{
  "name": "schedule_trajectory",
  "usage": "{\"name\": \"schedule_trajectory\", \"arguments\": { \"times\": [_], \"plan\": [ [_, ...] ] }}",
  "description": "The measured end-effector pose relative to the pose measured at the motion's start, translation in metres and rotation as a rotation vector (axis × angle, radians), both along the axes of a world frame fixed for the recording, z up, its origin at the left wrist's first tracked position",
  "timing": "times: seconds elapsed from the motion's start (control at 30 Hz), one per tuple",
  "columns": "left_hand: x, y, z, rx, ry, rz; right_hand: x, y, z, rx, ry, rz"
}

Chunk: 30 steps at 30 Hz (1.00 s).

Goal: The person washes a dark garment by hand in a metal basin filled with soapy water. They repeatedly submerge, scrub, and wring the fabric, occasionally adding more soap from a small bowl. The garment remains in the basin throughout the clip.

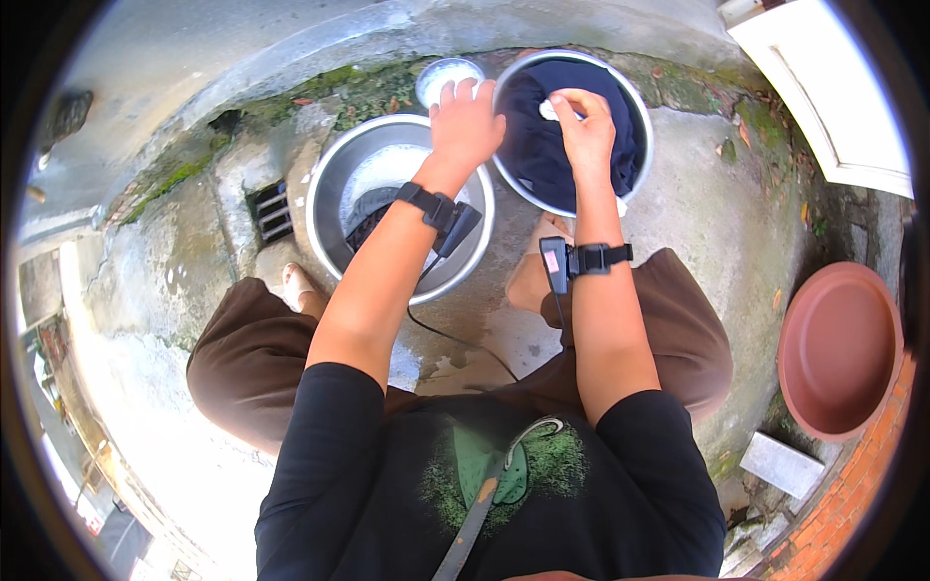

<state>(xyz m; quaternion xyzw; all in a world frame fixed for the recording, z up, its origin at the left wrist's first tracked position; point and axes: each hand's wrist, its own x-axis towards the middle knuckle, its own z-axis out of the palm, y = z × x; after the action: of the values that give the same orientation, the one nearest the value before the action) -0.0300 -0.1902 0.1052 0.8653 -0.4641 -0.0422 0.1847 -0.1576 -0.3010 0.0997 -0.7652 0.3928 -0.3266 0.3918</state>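
Note:
My right hand pinches a small white piece, perhaps soap, above dark navy cloth. That cloth fills a round metal basin at the upper right. My left hand, fingers spread, reaches over the edge of a second metal basin, close to a small bowl with whitish contents. Its fingertips overlap the bowl's near side, and I cannot tell whether they touch it. Inside the second basin lie sudsy water and a dark cloth, partly hidden by my left forearm.
A metal drain grate is set in the concrete left of the basins. Mossy wall footing runs behind them. At the right stand a reddish-brown oval tub and a white panel. A black cable hangs between my knees.

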Motion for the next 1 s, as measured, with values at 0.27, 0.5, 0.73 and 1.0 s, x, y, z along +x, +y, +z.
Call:
{"name": "schedule_trajectory", "arguments": {
  "times": [0.27, 0.5, 0.73, 1.0],
  "plan": [
    [0.063, 0.034, -0.002, 0.253, -0.245, 0.123, 0.046, 0.171, 0.091, -0.231, -0.081, 0.535],
    [0.072, 0.084, 0.009, 0.401, -0.168, 0.092, 0.049, 0.205, 0.093, -0.234, 0.025, 0.605],
    [0.077, 0.120, -0.003, 0.331, -0.202, 0.090, 0.070, 0.216, 0.081, 0.384, 0.291, 1.013],
    [0.052, 0.146, 0.014, 0.398, -0.443, -0.151, 0.086, 0.256, 0.108, 0.307, 0.108, 1.284]
  ]
}}
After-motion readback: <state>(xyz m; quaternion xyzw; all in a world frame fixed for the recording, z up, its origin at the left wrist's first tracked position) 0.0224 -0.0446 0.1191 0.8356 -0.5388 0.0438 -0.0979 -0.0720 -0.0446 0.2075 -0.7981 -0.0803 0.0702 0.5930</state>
